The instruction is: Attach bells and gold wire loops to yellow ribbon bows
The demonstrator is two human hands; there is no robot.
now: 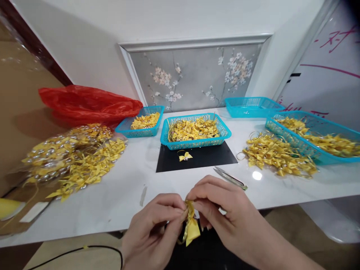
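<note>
Ahead of you, the blue perforated plastic basket (194, 144) sits partly on the flat black rectangular mat (168, 162), probably to keep it central to both hands. Nearer you than that basket, your left hand (156, 229) and right hand (229, 206) hold a yellow ribbon bow with gold cord (192, 229). The fingers of both pinch its gold upper part from either side, seemingly to steady it for close work, while the yellow ribbon hangs below the fingertips

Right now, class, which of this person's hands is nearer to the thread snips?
Right. The right hand is on the near side of the thread snips, just below them in view; the left hand is farther off, lower and to their left.
</note>
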